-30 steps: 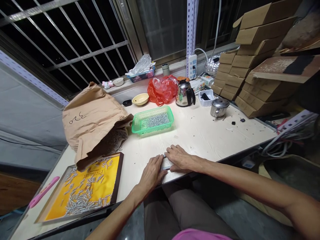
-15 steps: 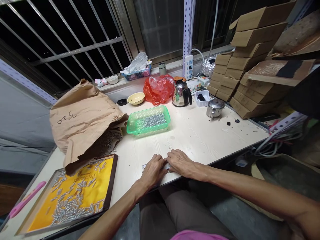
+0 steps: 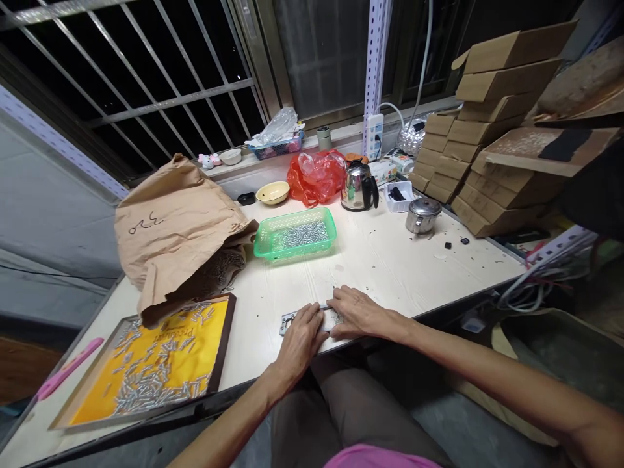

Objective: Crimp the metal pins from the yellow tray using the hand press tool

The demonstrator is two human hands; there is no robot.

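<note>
Both forearms are stretched forward from the lower edge of the view, bare to the elbow. The left hand (image 3: 303, 334) is laid palm down, its fingers pointed toward 1 o'clock and held close together, slightly curled at the tips. The right hand (image 3: 357, 312) is laid palm down just beside it, at 2 o'clock from the left hand, its fingers pointed toward 9 o'clock and gently spread. The fingertips of the two hands are brought almost together. The right arm is extended in from 4 o'clock, the left from 7 o'clock.
</note>
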